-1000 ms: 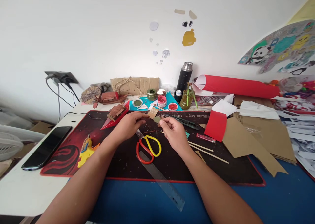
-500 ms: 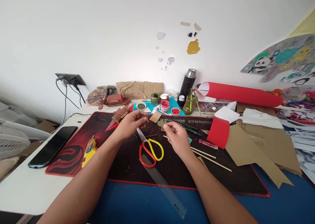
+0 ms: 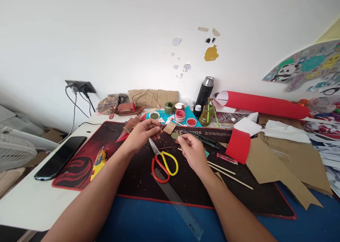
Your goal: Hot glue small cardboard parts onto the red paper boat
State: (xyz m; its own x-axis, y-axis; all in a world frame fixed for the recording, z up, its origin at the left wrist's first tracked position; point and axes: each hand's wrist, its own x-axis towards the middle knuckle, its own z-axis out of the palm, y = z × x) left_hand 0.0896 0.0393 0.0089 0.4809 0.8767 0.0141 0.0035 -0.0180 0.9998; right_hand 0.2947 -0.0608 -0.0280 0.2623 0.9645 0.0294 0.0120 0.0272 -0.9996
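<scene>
Right hand point(image 3: 193, 150) is pinching a small green disc point(image 3: 174, 135) above a mat marked "NEWMEN".

The disc is sitting at the right hand's thumb and fingertip, on the side facing the left hand point(image 3: 142, 134); the left hand is keeping its fingers narrow, and I cannot tell whether they are gripping anything. The mat point(image 3: 138, 180) is showing "NEWMEN" beyond the right hand, with a partly hidden word starting "SO" nearer the disc. A cardboard scrap point(image 3: 169, 128) is lying just beyond the disc, carrying pale print too small to read. Scissors point(image 3: 158, 154) are resting between the hands, nearer the person, and a clear ruler point(image 3: 176, 203) is lying nearer still.
</scene>
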